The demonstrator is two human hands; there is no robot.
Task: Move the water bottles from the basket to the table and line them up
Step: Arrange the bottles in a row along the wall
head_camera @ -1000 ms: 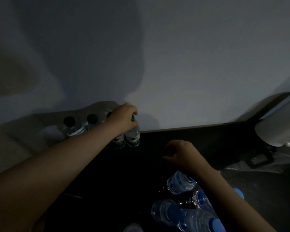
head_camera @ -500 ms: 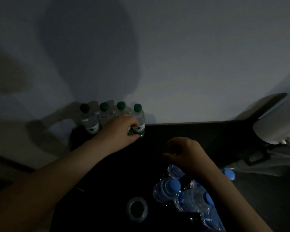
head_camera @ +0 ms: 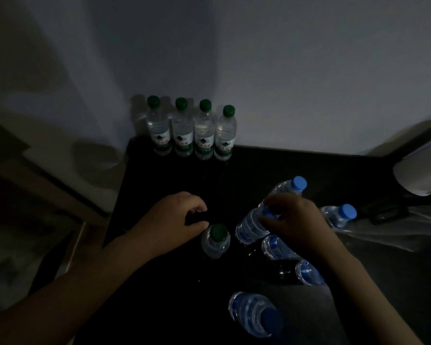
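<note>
Right grip was closed round a blue-capped water bottle, its fingers curled over the upper body. That bottle was tilted, with its cap pointing to the far right and its base low towards the left. Just left of it stood a lone green-capped bottle, upright and seen from above. Left grip hovered beside this bottle's cap, fingers and thumb loosely curled and holding nothing; whether the thumb touched the cap could not be told.

Under and around the right grip lay more blue-capped bottles: one just below the wrist, another nearer, a third at the near edge and a fourth off to the right. The dim light hid what they rested in.

On the far edge of the black counter, a row of four green-capped bottles stood upright, side by side, close against the pale wall, well apart from both grips. A white rounded object sat at the right edge.
</note>
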